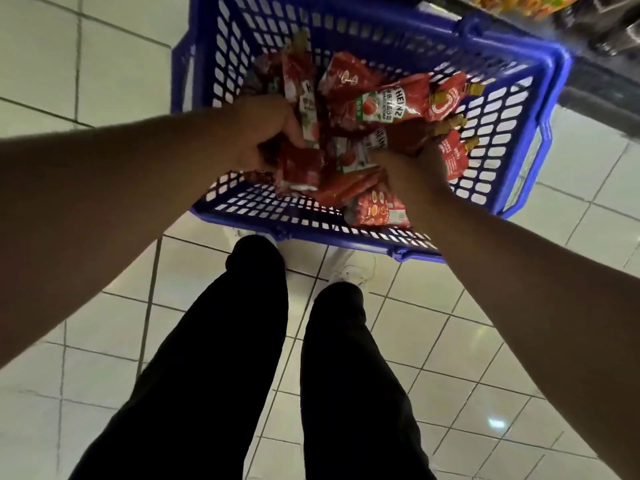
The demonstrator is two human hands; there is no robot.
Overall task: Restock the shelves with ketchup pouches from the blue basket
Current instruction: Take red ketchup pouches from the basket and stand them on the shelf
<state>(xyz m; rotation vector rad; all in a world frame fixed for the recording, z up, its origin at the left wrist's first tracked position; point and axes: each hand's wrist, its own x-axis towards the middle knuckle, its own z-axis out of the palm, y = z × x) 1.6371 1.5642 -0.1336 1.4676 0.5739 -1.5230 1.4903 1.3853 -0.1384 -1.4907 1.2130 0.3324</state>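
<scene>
A blue plastic basket (540, 109) stands on the tiled floor in front of my feet, holding several red ketchup pouches (391, 102). Both my hands reach down into it. My left hand (263, 129) grips a red pouch (301, 168) with its fingers curled round the top part. My right hand (412, 168) is among the pouches at the basket's middle, its fingers curled on a dark red pouch (408, 136); the fingertips are hidden.
A shelf edge with orange-yellow packages (519, 3) shows at the top right, beyond the basket. My dark-trousered legs (242, 341) and white shoes (353, 268) stand just behind the basket. White floor tiles (69, 64) surround it.
</scene>
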